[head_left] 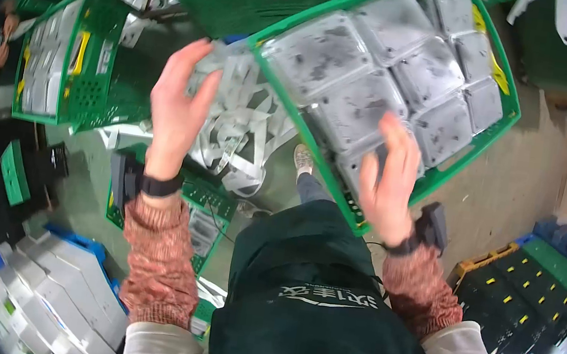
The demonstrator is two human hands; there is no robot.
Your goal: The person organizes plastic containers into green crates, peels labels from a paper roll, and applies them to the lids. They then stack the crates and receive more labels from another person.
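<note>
My left hand point(183, 94) is raised in the air left of a tilted green crate point(316, 154), thumb and fingers apart with nothing visible between them. Behind its fingertips lies a heap of white and clear plastic strips point(254, 129). Close over the crate's near corner is my right hand point(393, 181), its thumb and fingers apart and overlapping the packs in this view. Rows of clear-lidded plastic packs point(319, 55) with dark patches fill the crate. A yellow clip point(499, 73) shows on its right side.
Another green crate of packs point(85, 69) stands at left, near a person's hand point(0, 57). Below my left arm, a green crate point(225, 205) sits on the floor. White boxes point(64, 291) are stacked lower left. Black crates with yellow clips point(520, 297) stand right.
</note>
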